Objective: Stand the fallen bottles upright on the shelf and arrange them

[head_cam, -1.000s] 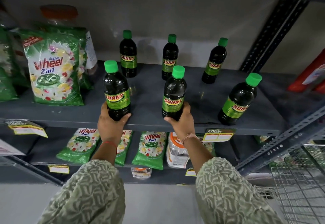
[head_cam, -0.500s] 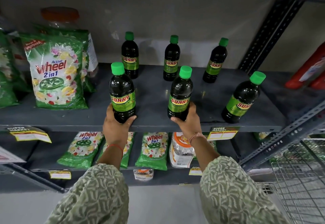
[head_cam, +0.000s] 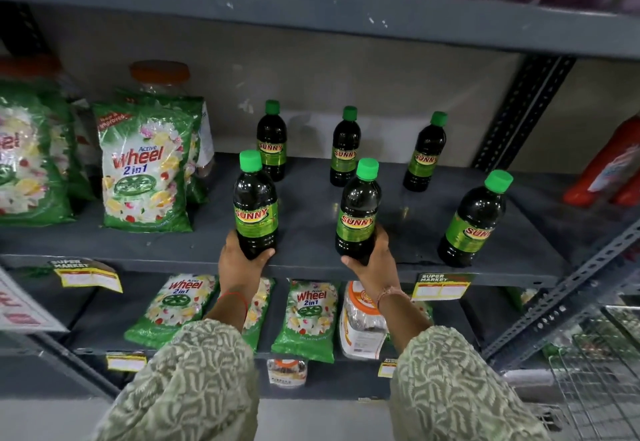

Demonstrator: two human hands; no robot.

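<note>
Several dark Sunny bottles with green caps stand upright on the grey shelf (head_cam: 311,205). My left hand (head_cam: 242,262) grips the base of the front left bottle (head_cam: 255,203) near the shelf's front edge. My right hand (head_cam: 372,266) grips the base of the front middle bottle (head_cam: 358,210). A third front bottle (head_cam: 472,219) stands free at the right. Three more bottles stand in a back row: left (head_cam: 272,141), middle (head_cam: 345,146), right (head_cam: 425,151). None lies on its side.
Green Wheel detergent bags (head_cam: 145,167) stand left of the bottles on the same shelf. Red bottles (head_cam: 609,167) are at the far right. Below lie more Wheel packets (head_cam: 304,319) and a jar (head_cam: 362,319). A wire basket (head_cam: 602,371) sits low right. The upper shelf (head_cam: 311,8) overhangs.
Both hands stay on their two front bottles. The view has tilted up, so the upper shelf now shows. The bottles keep the same places on the shelf.
</note>
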